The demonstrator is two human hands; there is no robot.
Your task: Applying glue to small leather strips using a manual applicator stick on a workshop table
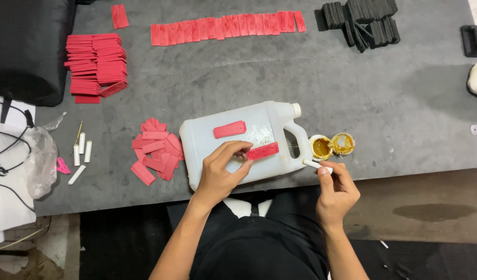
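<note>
1. A grey desk [280, 83] fills the view, seen from above, with the person's dark-clad lap at its near edge.
2. A white plastic jug [233, 142] lies on its side near that edge and serves as a work stand. One red strip [229, 129] rests free on its flat face.
3. The left hand [220, 171] rests on the jug, its fingers [237, 150] narrowed to pinch the end of a second red piece [262, 151] and pin it down.
4. The right hand [337, 189] has its fingers closed on a thin white stick [313, 164], whose tip points at the open glue pot [321, 147]. A lid [344, 143] smeared with amber glue touches the pot on its right.
5. A loose heap of red pieces [155, 153] lies just left of the jug. Farther back lie a red stack [96, 65], a long red row [228, 26] and a pile of black pieces [363, 21].
6. Risks, as I judge them: the pot sits near the desk edge, so a nudge from the stick could tip it. Glue could drip on the jug or lap. The lightly pinched piece could slide on the smooth plastic.
</note>
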